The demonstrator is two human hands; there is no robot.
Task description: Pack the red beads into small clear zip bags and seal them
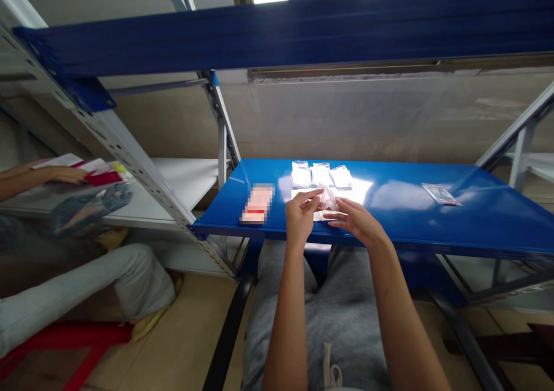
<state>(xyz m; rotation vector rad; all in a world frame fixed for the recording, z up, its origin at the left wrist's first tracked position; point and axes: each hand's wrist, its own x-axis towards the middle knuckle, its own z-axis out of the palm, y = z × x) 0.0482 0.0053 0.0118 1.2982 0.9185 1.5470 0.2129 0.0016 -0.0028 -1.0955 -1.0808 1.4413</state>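
Note:
Between my two hands, just above the front part of the blue shelf (398, 221), is a small translucent plastic bag (328, 197). My left hand (302, 213) pinches its left side with thumb and fingers. On the right side, my right hand (358, 220) grips the bag at its edge, with the lower fingers partly spread. Whatever the bag contains is too small to make out. Behind it, several clear packets lie in a row, among them a left packet (300, 175) and a right packet (341, 177). A pale sheet or packet (321, 215) shows partly beneath my hands.
A blurred-out pinkish item (258, 202) lies to the left on the shelf. Farther right is a flat clear packet (440, 194). A blue beam (277, 36) crosses above. At the left, another person's hand (69, 175) is by red and white items on a white shelf (173, 177).

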